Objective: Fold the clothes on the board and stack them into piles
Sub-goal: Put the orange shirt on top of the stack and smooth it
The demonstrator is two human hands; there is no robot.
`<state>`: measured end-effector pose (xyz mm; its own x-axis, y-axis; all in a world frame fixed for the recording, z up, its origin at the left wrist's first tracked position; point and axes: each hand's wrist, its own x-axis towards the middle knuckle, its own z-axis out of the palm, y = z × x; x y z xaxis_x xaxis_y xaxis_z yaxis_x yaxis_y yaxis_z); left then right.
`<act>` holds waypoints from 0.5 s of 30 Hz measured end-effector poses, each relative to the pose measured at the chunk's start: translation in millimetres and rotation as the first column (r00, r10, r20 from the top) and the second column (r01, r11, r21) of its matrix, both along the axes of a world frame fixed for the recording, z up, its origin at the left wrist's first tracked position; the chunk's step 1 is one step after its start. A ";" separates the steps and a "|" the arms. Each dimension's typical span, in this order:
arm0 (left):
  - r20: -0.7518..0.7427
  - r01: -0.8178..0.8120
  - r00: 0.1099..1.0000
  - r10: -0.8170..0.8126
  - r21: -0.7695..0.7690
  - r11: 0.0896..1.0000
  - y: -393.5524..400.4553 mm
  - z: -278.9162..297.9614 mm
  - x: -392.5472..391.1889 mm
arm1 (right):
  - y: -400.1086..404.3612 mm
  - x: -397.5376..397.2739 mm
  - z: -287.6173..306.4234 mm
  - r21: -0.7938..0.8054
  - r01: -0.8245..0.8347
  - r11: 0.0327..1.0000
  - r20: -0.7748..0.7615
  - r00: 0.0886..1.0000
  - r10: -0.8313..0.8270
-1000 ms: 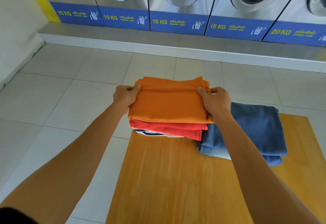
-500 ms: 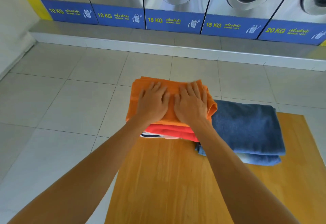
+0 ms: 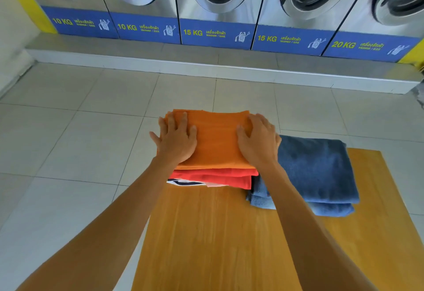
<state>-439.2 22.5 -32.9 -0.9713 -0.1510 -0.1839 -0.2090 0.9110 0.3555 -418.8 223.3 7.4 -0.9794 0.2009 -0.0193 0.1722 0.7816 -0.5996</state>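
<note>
The left hand (image 3: 176, 140) lies flat, fingers spread, on the orange cloth (image 3: 215, 139), at its 9 o'clock side; the right hand (image 3: 259, 140) lies flat and open at its 3 o'clock side. Neither grips anything. The orange cloth tops a pile over a red cloth (image 3: 218, 176) and a white, dark-striped piece (image 3: 185, 182), at the tabletop's (image 3: 218, 233) 11 o'clock corner. Folded blue towels (image 3: 316, 171) sit touching the pile at 3 o'clock. Washing machines (image 3: 218, 4) line the far wall.

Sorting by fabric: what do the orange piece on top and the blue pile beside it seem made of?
The orange garment looks like thin, smooth knit, perhaps cotton: flat matte surface, crisp thin layered edges. The blue pile looks like thick terry towelling: fuzzy nap, bulky rounded folds.
</note>
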 end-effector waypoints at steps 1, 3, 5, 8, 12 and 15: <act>-0.058 0.007 0.998 -0.008 -0.032 0.999 1.8 5.0 1.8 | 6.8 6.0 7.2 -0.021 0.099 0.995 -0.054 0.994 -0.100; -0.177 0.056 0.982 -0.070 -0.086 0.995 10.7 13.3 8.7 | 17.4 12.0 15.6 -0.057 0.213 0.975 0.006 0.977 -0.213; -0.239 0.145 0.957 -0.162 -0.087 0.986 27.9 18.1 17.6 | 20.8 9.6 15.0 -0.035 0.140 0.990 0.159 0.978 -0.133; -0.241 0.262 0.933 -0.268 -0.056 0.963 57.6 18.6 29.3 | 21.6 3.3 11.6 -0.074 0.069 0.995 0.162 0.985 -0.056; -0.161 0.316 0.938 -0.308 0.026 0.948 74.4 14.2 35.4 | 28.6 -3.9 14.5 -0.172 0.069 0.983 0.135 0.990 -0.046; -0.171 0.311 0.943 -0.285 0.150 0.939 75.2 18.4 33.9 | 33.0 -8.5 17.9 -0.492 0.164 0.855 0.183 0.980 -0.082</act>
